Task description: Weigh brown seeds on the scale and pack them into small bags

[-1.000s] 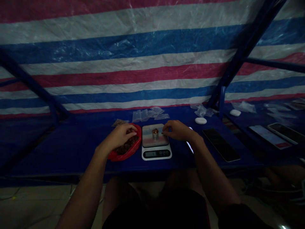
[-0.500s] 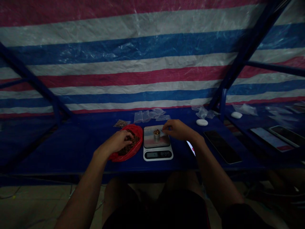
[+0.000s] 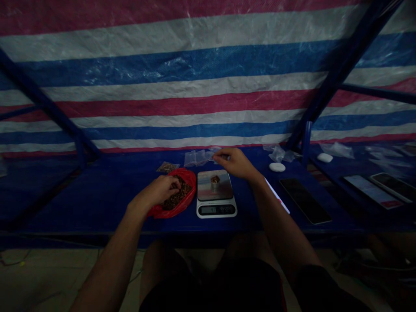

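Observation:
My left hand (image 3: 160,190) rests in a red bag (image 3: 182,203) of small brown pieces (image 3: 177,198), fingers curled into them. To the right of the bag stands a white kitchen scale (image 3: 216,197), and a small metal cup (image 3: 215,182) holding brown pieces sits on its platform. My right hand (image 3: 234,162) reaches past the scale to a pile of small clear plastic bags (image 3: 198,157) at the back of the blue table (image 3: 107,195), its fingertips pinched on one of them.
A filled small bag (image 3: 167,166) lies behind the red bag. To the right lie a white case (image 3: 277,167), a dark phone (image 3: 303,199), more clear bags (image 3: 278,152) and further phones (image 3: 373,186). Blue frame posts (image 3: 303,134) rise before a striped tarp.
My right hand has moved from beside the cup on the scale back to the pile of clear bags. My left hand stays in the red bag.

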Motion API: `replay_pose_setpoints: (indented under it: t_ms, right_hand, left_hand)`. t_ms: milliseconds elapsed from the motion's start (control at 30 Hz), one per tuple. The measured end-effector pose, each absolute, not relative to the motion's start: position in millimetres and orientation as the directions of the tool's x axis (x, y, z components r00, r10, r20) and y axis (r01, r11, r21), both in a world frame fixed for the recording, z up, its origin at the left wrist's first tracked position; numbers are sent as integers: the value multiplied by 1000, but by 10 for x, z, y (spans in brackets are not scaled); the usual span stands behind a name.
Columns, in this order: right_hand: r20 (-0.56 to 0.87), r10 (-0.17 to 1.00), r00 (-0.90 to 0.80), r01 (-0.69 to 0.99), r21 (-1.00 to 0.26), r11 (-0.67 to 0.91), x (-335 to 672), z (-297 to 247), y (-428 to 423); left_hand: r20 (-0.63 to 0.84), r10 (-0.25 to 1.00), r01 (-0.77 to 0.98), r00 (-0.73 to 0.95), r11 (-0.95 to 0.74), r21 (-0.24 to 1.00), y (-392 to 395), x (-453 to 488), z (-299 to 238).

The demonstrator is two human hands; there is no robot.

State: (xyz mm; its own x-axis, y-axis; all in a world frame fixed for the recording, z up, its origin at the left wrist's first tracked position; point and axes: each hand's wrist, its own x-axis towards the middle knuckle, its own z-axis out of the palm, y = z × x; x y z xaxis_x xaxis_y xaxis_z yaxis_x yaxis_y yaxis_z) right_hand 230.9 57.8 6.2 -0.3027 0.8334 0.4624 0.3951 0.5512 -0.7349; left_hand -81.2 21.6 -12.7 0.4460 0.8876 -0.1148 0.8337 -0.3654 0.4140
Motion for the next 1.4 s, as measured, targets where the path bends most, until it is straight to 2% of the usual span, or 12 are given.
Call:
replay_pose_setpoints:
  t_ms: [233, 467, 633, 900, 1067, 1233, 1400]
  right_hand:
    - [475, 879, 48, 238, -860, 452, 2001, -289, 945]
    - [452, 872, 187, 224, -884, 410, 2000, -543, 960]
    - [441, 878, 188, 234, -888, 396, 2043, -593, 983]
    - [462, 864, 202, 258, -876, 408, 2057, -584, 980]
    - [472, 867, 163, 260, -868, 423, 2064, -600, 972]
    - [477, 867, 148, 272, -862, 427, 2064, -585, 960]
    - [491, 861, 134, 272, -854, 444, 2041, -610, 987]
  left_hand:
    - [-114, 887, 852, 448, -385, 355, 191, -771, -122]
    - [-75, 879, 849, 471, -429, 308, 156, -761, -145]
    - [-52, 894, 827, 445, -388, 407, 170, -723, -69]
    - [212, 863, 575, 458, -470, 670, 128, -87, 294]
    - [249, 821, 476, 514, -514, 714, 214, 250, 212]
    - [195, 815, 483, 545, -496, 722, 245, 298, 124]
    - [201, 782, 479, 589, -539, 693, 245, 281, 104]
